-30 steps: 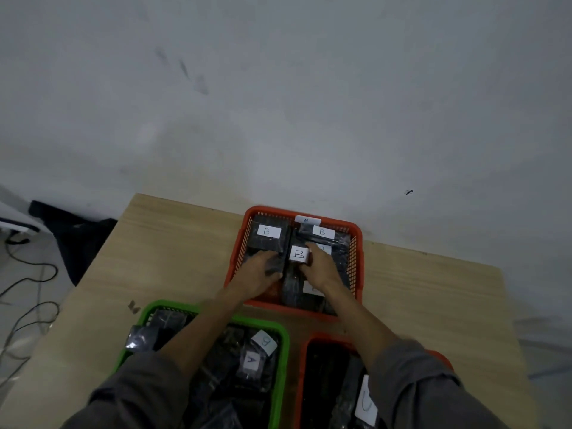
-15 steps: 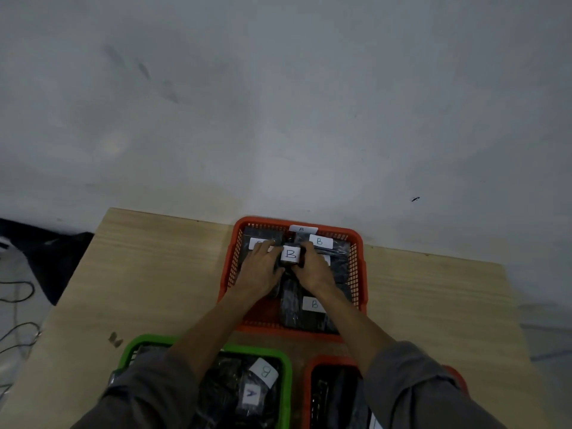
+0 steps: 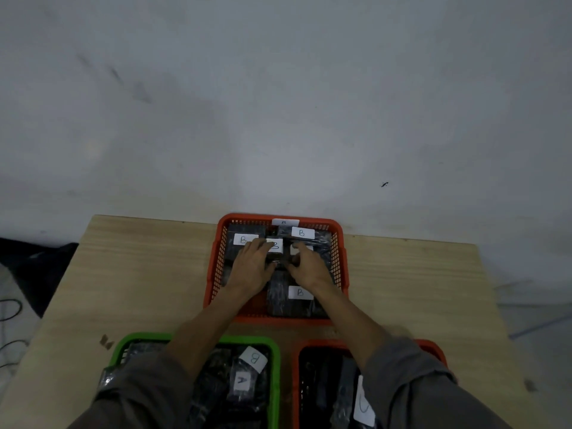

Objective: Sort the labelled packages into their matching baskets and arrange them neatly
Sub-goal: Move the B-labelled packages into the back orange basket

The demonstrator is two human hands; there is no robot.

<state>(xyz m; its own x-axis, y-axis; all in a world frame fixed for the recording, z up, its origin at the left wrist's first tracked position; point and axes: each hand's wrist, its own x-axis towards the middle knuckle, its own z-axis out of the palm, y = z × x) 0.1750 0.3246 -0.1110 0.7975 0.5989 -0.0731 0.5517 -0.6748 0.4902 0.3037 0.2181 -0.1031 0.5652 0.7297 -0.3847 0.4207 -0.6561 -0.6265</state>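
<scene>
Wooden table [image 3: 148, 274] against grey wall. Both hands in far orange basket [image 3: 340, 258]: left hand [image 3: 252, 267] and right hand [image 3: 309, 267] curl fingers round B-labelled package [image 3: 275, 247] between them. Risk: shoving sideways rucks neighbouring B packages beyond fingertips, spoiling rows.

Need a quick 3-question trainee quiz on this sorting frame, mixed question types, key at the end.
1. True or false: both hands are inside the far orange basket.
2. Which letter is on the package label nearest the person in that basket? A) A B) B C) C
3. Fill in: the green basket shows one label reading A and one reading ___.

Key
1. True: the left hand and right hand both rest on the dark packages, at the middle package.
2. B
3. B, so that package looks missorted.
</scene>
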